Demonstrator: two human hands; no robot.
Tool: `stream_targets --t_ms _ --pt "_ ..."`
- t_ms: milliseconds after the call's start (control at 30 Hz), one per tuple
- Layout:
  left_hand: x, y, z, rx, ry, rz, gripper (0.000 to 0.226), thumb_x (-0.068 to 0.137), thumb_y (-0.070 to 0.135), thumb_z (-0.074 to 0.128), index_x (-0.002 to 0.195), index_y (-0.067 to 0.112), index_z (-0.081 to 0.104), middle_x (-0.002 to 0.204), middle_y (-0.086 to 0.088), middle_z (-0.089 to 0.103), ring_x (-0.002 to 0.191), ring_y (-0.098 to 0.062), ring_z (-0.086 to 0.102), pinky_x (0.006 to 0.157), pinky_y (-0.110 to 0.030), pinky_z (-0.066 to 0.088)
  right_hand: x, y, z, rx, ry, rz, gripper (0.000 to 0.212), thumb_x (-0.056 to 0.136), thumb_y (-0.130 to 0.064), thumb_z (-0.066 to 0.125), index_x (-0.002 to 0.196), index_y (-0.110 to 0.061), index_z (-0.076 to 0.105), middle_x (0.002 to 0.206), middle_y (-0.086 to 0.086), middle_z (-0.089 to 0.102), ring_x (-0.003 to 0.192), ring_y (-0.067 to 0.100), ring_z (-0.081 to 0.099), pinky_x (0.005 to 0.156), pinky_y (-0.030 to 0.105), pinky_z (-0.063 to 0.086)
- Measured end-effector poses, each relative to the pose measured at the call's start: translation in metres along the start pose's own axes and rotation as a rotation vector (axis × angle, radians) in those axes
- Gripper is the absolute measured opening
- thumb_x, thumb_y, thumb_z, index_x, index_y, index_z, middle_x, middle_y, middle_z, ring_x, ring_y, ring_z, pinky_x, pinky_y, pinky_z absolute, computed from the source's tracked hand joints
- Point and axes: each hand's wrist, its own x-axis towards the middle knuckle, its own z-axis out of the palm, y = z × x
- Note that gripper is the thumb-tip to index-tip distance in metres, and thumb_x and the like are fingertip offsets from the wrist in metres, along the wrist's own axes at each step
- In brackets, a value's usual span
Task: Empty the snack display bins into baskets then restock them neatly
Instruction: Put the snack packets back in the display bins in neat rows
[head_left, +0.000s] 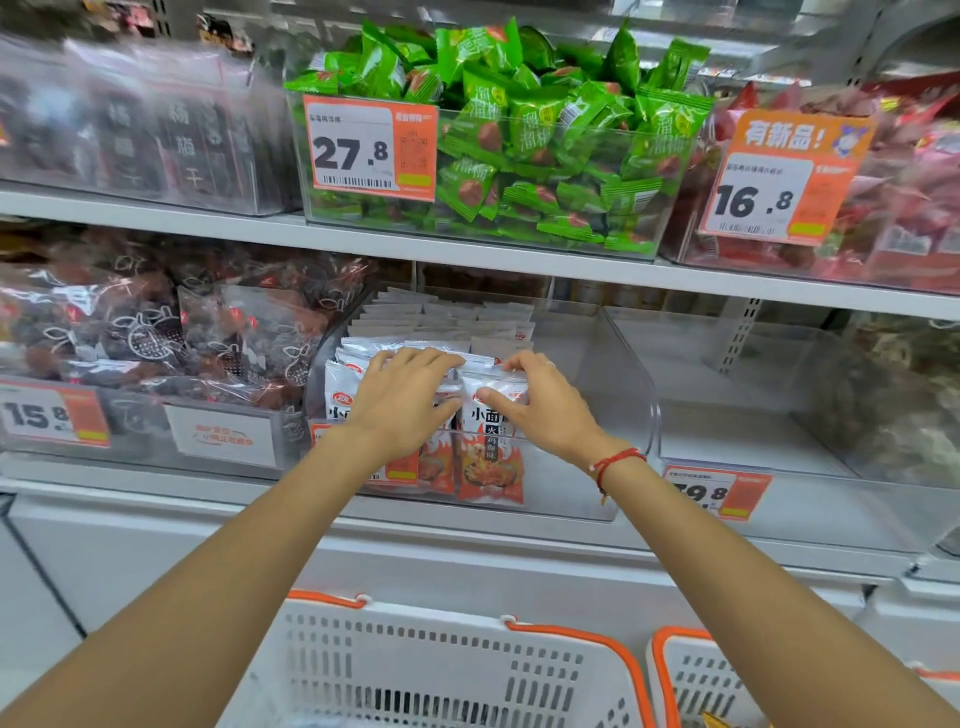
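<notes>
2 hands (452, 400) side by side, gripping front packets (488, 441) upright in bin (628, 374); basket (415, 670) directly below.

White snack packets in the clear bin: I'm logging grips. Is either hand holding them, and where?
Both. The left hand and right hand grip the white snack packets at their top edges.
</notes>
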Motion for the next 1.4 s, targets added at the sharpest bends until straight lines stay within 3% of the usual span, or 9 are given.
stream_targets --t_ms 167,367,500,600,700,900,1067,1167,1400 --pt "-0.019 0.003 -0.008 0.077 0.153 0.119 0.047 0.096 0.039 0.056 0.14 0.026 0.049 0.143 0.001 0.051 0.136 -0.023 0.041 0.117 -0.046 0.019 -0.026 0.0 -0.017 0.037 -0.059 -0.094 0.075 0.086 -0.055 0.061 0.147 -0.024 0.029 0.149 0.0 0.029 0.131 0.015 0.037 0.101 0.028 0.038" --pt "-0.12 0.024 0.005 -0.199 0.528 0.024 0.023 0.091 0.021 0.054 0.108 0.016 0.069 0.112 0.003 0.066 0.106 -0.02 0.057 0.092 -0.033 0.041 -0.097 0.009 -0.011 -0.123 0.286 -0.454 0.043 0.09 -0.025 0.063 0.131 -0.015 0.054 0.136 0.001 0.051 0.13 0.019 0.044 0.107 0.036 0.039" --pt "-0.198 0.018 0.06 -0.278 0.348 -0.174 0.023 0.089 0.022 0.051 0.105 0.021 0.068 0.111 0.007 0.065 0.103 -0.017 0.056 0.089 -0.031 0.039 -0.121 0.022 0.015 -0.166 0.293 -0.437 0.047 0.091 -0.02 0.061 0.136 -0.013 0.051 0.144 0.005 0.046 0.135 0.025 0.04 0.112 0.033 0.032" --pt "-0.218 0.009 0.089 -0.295 0.182 -0.263 0.029 0.087 0.025 0.047 0.107 0.021 0.068 0.112 0.006 0.066 0.105 -0.018 0.056 0.089 -0.032 0.038 -0.134 0.027 0.046 -0.065 0.269 -0.392 0.029 0.092 -0.017 0.059 0.121 -0.015 0.062 0.115 0.0 0.063 0.105 0.019 0.059 0.088 0.032 0.048" --pt "-0.232 0.001 0.118 -0.231 -0.025 -0.276 0.026 0.085 0.015 0.056 0.107 0.017 0.069 0.112 -0.002 0.068 0.104 -0.027 0.061 0.088 -0.041 0.047 -0.154 0.041 0.094 -0.085 -0.224 -0.244 0.025 0.096 -0.023 0.055 0.12 -0.024 0.062 0.092 -0.014 0.061 0.082 0.008 0.058 0.077 0.037 0.052" --pt "-0.306 -0.012 0.182 -0.176 -0.537 -0.292 0.04 0.092 0.013 0.058 0.132 0.016 0.057 0.138 -0.005 0.054 0.127 -0.028 0.048 0.101 -0.045 0.041 -0.225 0.106 0.209 -0.351 -1.002 0.055 0.048 0.097 -0.023 0.051 0.144 -0.021 0.04 0.144 0.007 0.046 0.131 0.026 0.043 0.103 0.037 0.04" --pt "-0.359 -0.016 0.22 -0.063 -0.987 -0.288 0.061 0.104 0.039 0.036 0.156 0.031 0.005 0.164 0.001 -0.005 0.151 -0.021 -0.003 0.12 -0.041 0.007 -0.277 0.136 0.262 -0.462 -0.895 0.174 0.073 0.096 -0.02 0.049 0.155 -0.021 0.007 0.163 0.007 0.006 0.149 0.025 0.008 0.116 0.045 0.022" --pt "-0.374 -0.018 0.234 -0.052 -1.087 -0.267 0.063 0.103 0.038 0.037 0.156 0.032 0.003 0.164 0.003 -0.004 0.151 -0.022 -0.005 0.121 -0.043 0.006 -0.284 0.139 0.27 -0.557 -0.86 0.197 0.078 0.094 -0.009 0.045 0.155 -0.022 0.0 0.163 0.004 -0.005 0.15 0.024 0.001 0.117 0.047 0.017" --pt "-0.367 -0.012 0.242 -0.067 -1.029 -0.333 0.057 0.1 0.026 0.044 0.152 0.035 0.023 0.159 0.002 0.021 0.147 -0.027 0.012 0.113 -0.045 0.029 -0.287 0.17 0.281 -0.703 -0.646 0.102 0.056 0.092 -0.016 0.059 0.143 -0.028 0.039 0.124 0.004 0.063 0.121 0.025 0.049 0.098 0.039 0.042"
